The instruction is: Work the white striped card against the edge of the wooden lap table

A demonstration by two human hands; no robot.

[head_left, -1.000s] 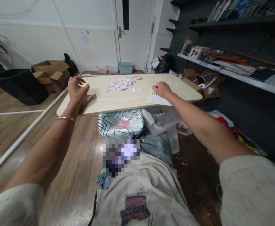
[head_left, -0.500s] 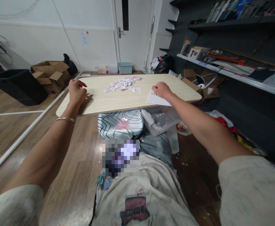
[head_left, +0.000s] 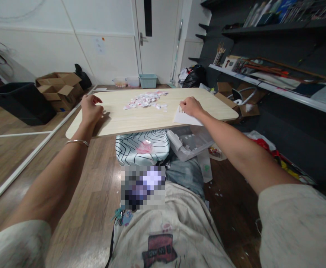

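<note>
My left hand [head_left: 90, 108] hovers over the left end of the pale wooden table [head_left: 114, 123]. Its fingers are half curled, the thumb stands apart from them, and nothing shows between. At the table's right part, my right hand [head_left: 191, 106] is closed with its knuckles up, resting at a white sheet or card [head_left: 184, 118]. What its fingers pinch, if anything, is hidden; small pale bits show just below them. Between the hands, toward the far edge, lies a heap of small white and pink paper-like pieces [head_left: 146, 99], with a few strays beside it.
Below the near edge are a patterned white bag or cushion [head_left: 142, 149] and a clear plastic box [head_left: 189, 145]. A blurred-out phone-like object [head_left: 144, 186] lies on my lap. A black bin [head_left: 19, 102] and cardboard boxes [head_left: 59, 87] stand left; shelves [head_left: 277, 80] run along the right.
The view shifts very slightly. Both hands and the heap of pieces stay where they were.
</note>
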